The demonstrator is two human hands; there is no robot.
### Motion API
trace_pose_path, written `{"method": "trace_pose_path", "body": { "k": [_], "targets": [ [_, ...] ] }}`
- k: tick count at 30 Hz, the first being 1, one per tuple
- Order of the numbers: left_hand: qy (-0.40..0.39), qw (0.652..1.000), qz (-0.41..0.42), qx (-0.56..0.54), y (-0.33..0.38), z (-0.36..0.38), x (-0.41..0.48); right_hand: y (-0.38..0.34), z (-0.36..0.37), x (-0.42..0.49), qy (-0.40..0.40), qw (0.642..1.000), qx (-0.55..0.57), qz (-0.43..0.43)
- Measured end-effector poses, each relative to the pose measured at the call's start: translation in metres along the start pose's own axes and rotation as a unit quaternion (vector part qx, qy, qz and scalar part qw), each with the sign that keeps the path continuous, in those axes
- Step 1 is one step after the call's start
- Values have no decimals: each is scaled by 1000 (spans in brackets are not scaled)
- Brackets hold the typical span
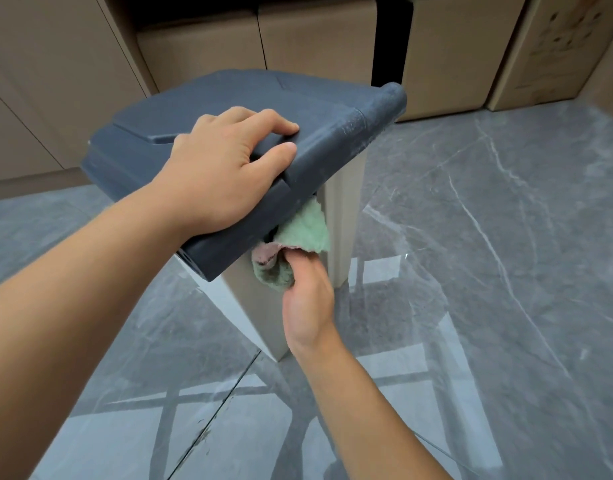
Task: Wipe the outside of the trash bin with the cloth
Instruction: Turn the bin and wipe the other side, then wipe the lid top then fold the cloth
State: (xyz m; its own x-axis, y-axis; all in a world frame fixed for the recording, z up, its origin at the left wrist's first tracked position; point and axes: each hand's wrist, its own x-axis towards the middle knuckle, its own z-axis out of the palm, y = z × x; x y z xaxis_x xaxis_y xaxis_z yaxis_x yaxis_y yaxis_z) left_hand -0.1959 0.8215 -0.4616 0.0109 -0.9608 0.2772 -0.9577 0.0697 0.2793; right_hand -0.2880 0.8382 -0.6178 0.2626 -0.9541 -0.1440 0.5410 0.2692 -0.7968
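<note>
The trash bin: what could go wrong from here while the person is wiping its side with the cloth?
1. The glossy floor may let the trash bin slide if the left hand, which grips the lid, loosens.
2. The cloth is bunched in the right hand under the lid's overhang; it could snag there, or wipe only a narrow strip.

The left hand (225, 168) rested on the dark grey lid (228, 95) of the trash bin (253, 306), its fingers (277, 124) and thumb curled round a raised ridge. Under the lid's overhang, the right hand (308, 306) gripped a bunched green cloth (306, 230) against the bin's beige side. Cardboard boxes (315, 39) stood behind on the grey marbled floor (488, 271).
</note>
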Motion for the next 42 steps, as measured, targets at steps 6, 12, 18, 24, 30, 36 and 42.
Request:
{"method": "trace_pose_path", "body": {
  "k": [6, 12, 18, 24, 30, 36, 42],
  "targets": [
    [3, 1000, 5, 9, -2, 4, 0, -38, -14, -10, -42, 979, 202, 1],
    [14, 1000, 5, 4, -5, 4, 1, -83, -10, -10, -107, 972, 210, 25],
    [2, 1000, 7, -2, -7, 3, -2, -101, -18, -15, -83, 982, 148, 81],
    [-99, 991, 21, 84, -6, -2, -6, -127, -19, 0, -65, 986, 116, 103],
    [-149, 972, -11, 179, 15, 3, -16, -146, 14, 20, -3, 986, 111, 127],
    [-139, 967, 26, 210, -5, -19, -43, -149, 43, 8, 51, 985, 35, 161],
    [-99, 947, 85, 294, -90, -73, -96, -116, 102, -50, 28, 963, 84, 254]
  ]
}}
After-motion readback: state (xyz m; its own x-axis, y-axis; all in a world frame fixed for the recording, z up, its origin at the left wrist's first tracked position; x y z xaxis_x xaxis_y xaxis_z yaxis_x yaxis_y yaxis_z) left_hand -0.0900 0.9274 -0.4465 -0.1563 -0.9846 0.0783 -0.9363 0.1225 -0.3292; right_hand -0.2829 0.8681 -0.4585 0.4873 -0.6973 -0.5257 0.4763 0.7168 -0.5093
